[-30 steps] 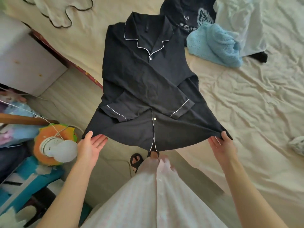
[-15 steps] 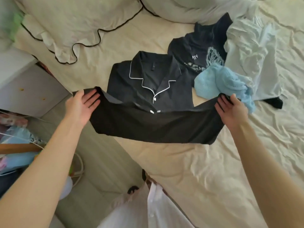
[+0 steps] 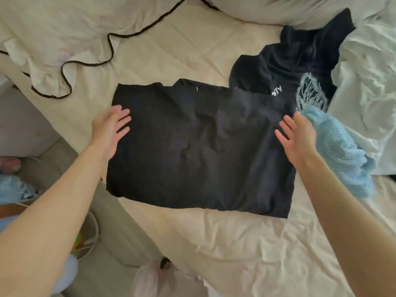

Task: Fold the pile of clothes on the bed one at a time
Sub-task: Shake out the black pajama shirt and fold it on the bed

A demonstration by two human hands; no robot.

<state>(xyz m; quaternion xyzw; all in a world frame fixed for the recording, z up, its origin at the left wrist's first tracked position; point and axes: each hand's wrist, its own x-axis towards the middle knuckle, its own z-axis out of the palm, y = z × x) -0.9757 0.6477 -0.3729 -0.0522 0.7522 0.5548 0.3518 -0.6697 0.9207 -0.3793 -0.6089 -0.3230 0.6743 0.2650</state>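
The black woven pyjama shirt [image 3: 201, 146], folded into a wide rectangle, lies on the cream wrinkled bed sheet [image 3: 235, 249] at the centre of the view, its near left corner reaching the mattress edge at about 8 o'clock. The left hand [image 3: 110, 130] rests flat on the shirt's 9 o'clock edge and the right hand [image 3: 296, 136] on its 3 o'clock edge; on both, the fingers [image 3: 123, 118] are straight and spread, released, pressing rather than grasping anything. The likeliest trouble, as I judge it, is that corner sliding off the mattress if the hands push or smooth toward 8 o'clock, which would drag the fold open. A second risk sits at 3 o'clock: the pale blue knitted garment [image 3: 340, 151] touches the right wrist and overlaps the shirt's edge, so lifting or turning the shirt could snag it and pull the unfolded pile out of order. The dark printed T-shirt [image 3: 300, 67] at 1 o'clock also meets the shirt's far corner, and black on black makes that boundary hard to read. The collar and sleeves are tucked out of sight, so whether the layers inside lie flat cannot be told. The crumpled white garment [image 3: 368, 82] is cut off at the 2 o'clock border, and the frilled cream pillow with black piping [image 3: 53, 39] at 11 o'clock is only partly in view.
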